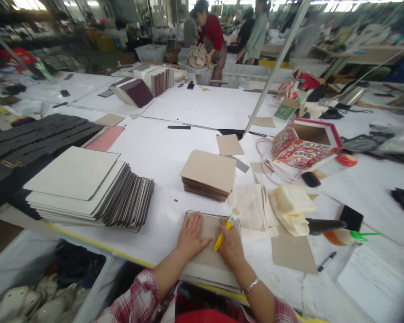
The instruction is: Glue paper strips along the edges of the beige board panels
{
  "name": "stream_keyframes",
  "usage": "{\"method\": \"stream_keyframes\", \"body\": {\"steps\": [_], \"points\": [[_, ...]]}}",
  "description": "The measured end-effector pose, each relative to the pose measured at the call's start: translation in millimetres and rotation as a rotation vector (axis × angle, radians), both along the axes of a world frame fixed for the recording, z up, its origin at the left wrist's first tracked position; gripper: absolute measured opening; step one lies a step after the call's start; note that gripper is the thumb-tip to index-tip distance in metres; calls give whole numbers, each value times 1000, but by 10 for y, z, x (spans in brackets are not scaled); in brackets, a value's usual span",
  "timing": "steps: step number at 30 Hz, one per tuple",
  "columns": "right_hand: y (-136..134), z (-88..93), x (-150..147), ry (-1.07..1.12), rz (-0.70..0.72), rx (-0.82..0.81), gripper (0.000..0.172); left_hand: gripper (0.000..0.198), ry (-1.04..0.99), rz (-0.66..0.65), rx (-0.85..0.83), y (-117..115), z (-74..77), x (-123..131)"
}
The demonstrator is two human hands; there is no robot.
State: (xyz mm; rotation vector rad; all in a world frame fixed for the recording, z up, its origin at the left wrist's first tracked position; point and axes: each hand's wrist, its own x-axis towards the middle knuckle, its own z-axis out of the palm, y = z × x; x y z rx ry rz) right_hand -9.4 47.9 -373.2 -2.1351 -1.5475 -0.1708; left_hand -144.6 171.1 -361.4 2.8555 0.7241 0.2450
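A beige board (207, 260) lies on a pale panel at the table's near edge, in front of me. My left hand (192, 235) rests flat on its left side, fingers stretched out and thumb spread. On the right side, my right hand (230, 242) is closed around a yellow-handled brush (219, 241), its bristle end pointing away from me. Just beyond stands a stack of beige boards (208, 172). Left of my hands is a large fanned stack of pale, dark-edged panels (77, 175). Folded cream cloth (251, 206) lies right of the brush.
At right are a yellowish cloth bundle (289, 206), a bottle with a green nozzle (340, 237), a marker (327, 261), a written sheet (373, 282) and a red patterned box (299, 150). A slanted metal pole (278, 63) rises mid-table. A bin (97, 287) stands below left. People work behind.
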Motion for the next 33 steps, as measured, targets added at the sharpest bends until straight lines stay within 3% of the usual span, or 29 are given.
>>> {"method": "stream_keyframes", "body": {"steps": [4,6,9,12,15,17,19,21,23,27,33], "points": [[38,123,-6,57,-63,19,44,79,15,99,-1,69,-17,-88],[34,222,16,91,-53,22,43,83,37,101,-25,134,3,-100],[-53,512,80,210,-111,15,37,86,47,92,-40,185,94,-130],[-119,930,121,553,-256,53,45,74,12,73,16,98,181,-223],[57,1208,67,988,-283,117,49,53,-27,-56,29,-87,172,-344],[326,1207,-35,1195,-242,97,45,45,-46,-119,2,-193,126,-400],[628,1079,-158,1314,-230,55,38,43,-50,-131,-24,-247,80,-427],[854,903,-240,1346,-263,35,33,43,-49,-135,-37,-255,56,-430],[913,755,-223,1328,-308,31,28,43,-51,-142,-41,-242,49,-423],[485,660,93,1261,-421,65,27,41,-78,-132,-18,-237,40,-414],[-421,840,587,1140,-559,134,33,39,-118,-182,77,-261,-8,-429]]}}
